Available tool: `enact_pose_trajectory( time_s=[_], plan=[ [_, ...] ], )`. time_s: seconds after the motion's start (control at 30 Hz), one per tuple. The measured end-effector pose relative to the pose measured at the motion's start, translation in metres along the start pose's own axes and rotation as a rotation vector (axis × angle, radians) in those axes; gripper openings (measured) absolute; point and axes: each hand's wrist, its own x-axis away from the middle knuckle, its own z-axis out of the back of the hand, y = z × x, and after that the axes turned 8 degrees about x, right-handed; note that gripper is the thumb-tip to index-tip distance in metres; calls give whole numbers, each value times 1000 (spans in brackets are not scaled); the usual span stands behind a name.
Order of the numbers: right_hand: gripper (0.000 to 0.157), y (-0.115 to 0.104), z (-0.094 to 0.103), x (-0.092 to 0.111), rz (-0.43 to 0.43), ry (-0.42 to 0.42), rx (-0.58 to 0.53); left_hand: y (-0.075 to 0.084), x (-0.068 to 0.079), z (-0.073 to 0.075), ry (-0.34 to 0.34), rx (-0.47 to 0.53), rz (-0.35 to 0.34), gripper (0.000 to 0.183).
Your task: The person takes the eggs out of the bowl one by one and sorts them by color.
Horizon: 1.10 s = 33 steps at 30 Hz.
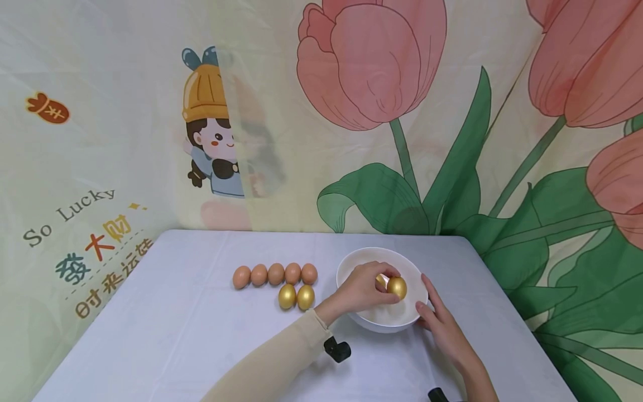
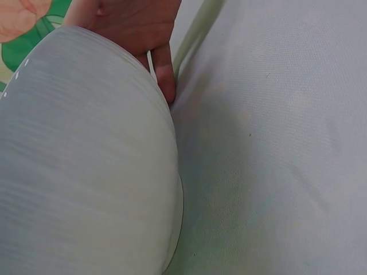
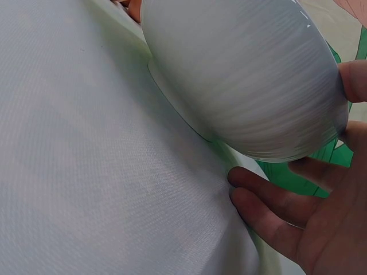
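Note:
A white bowl (image 1: pixel 382 328) stands on the table, its outer wall filling much of both wrist views. My left hand (image 1: pixel 363 287) reaches over the rim and pinches a golden egg (image 1: pixel 397 288) inside the bowl. Another golden egg (image 1: pixel 380 280) shows partly behind the fingers. At the bowl's right side, my right hand (image 1: pixel 444 324) holds the wall, with thumb and fingers spread near the rim. In the right wrist view, two lower fingers (image 3: pixel 269 200) sit beneath the bowl's curve, near the cloth. The bowl hides my left hand in both wrist views.
Left of the bowl, several brown eggs (image 1: pixel 276 274) lie in a row. Two golden eggs (image 1: pixel 287 296) lie in front of that row's right end. A white cloth (image 1: pixel 201 335) covers the table; a printed curtain (image 1: pixel 281 111) hangs behind.

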Motion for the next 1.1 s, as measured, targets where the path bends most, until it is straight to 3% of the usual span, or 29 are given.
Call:
enact_pose_trajectory(
  time_s=[0.8, 1.1],
  plan=[
    [70, 2, 0, 1, 25, 10, 7, -1, 2, 4, 56, 152, -26, 45],
    [73, 0, 0, 0, 1, -5, 12, 12, 10, 21, 81, 178, -46, 46]
  ],
)
